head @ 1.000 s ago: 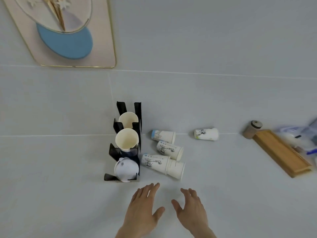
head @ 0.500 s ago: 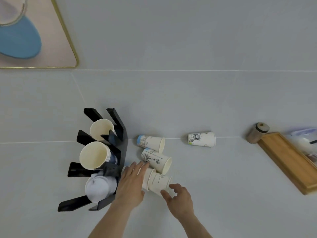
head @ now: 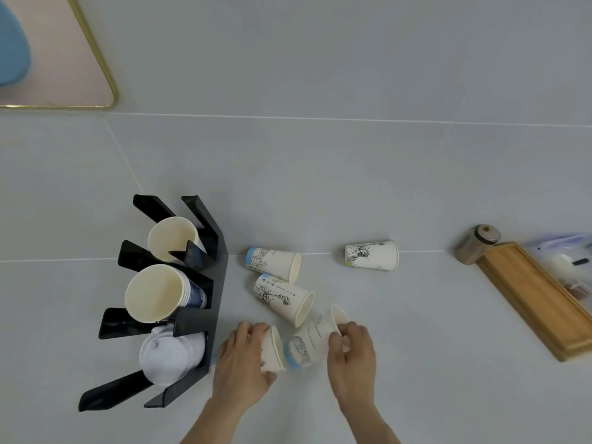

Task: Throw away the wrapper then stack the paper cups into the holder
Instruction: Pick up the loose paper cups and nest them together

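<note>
head cam, looking down at a pale grey counter point(head: 320, 187). left hand point(head: 243, 360) was wrapped around a paper cup point(head: 272, 350), mouth pointing right. right hand point(head: 352, 357) was pinching the rim of a second cup point(head: 315, 334), whose blue base end sat right up against the first cup's mouth. two more printed cups point(head: 272, 262) point(head: 283, 298) were lying on their sides just behind, and another one point(head: 371, 255) well off to the right. the black holder point(head: 217, 283) sat just left of the hands, two slots holding stacked cups point(head: 157, 294) point(head: 171, 237), the front slot white lids point(head: 169, 357). far right had a wooden tray point(head: 538, 299) and a small jar point(head: 477, 243). couldn't spot the wrapper anywhere.
</note>
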`<state>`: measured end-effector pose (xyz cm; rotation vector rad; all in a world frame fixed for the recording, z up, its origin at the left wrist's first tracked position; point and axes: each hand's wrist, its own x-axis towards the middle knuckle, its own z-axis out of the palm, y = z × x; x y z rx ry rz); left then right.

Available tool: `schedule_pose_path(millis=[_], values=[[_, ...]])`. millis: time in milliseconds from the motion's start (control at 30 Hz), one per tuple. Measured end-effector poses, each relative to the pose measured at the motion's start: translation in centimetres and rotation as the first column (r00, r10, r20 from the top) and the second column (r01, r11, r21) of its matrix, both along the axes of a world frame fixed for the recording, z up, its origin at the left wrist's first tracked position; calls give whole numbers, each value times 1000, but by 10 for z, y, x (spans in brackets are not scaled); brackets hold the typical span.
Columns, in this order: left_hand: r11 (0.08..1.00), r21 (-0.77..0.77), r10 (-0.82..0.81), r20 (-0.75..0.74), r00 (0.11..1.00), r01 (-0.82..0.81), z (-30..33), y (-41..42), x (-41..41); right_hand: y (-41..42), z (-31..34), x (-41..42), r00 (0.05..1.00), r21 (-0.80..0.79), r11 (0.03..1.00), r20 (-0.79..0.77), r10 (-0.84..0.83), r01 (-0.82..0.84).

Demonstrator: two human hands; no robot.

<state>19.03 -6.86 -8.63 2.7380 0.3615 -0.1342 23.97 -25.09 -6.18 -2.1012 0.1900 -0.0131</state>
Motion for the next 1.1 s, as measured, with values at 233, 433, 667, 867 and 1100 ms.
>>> schedule_pose_path(millis=[233, 433, 667, 867, 1100], values=[[818, -557, 246, 114, 962, -143, 6, -26, 1, 2, 32, 10, 889, -126, 979, 412, 199, -160], [653, -734, 395, 118, 911, -188, 15, -39, -4, 23, 36, -8, 748, -352, 862, 441, 497, -365], [617, -746, 472, 95, 876, -252, 8, -26, -32, 33, 8, -36, 828, -256, 845, 204, 522, -470], [704, -662, 442, 124, 889, -257, 10, -16, -47, 37, -3, -39, 833, -276, 815, 77, 548, -510], [757, -592, 436, 145, 888, -276, 13, -9, -56, 56, -8, 10, 891, 58, 992, -436, 128, -115]])
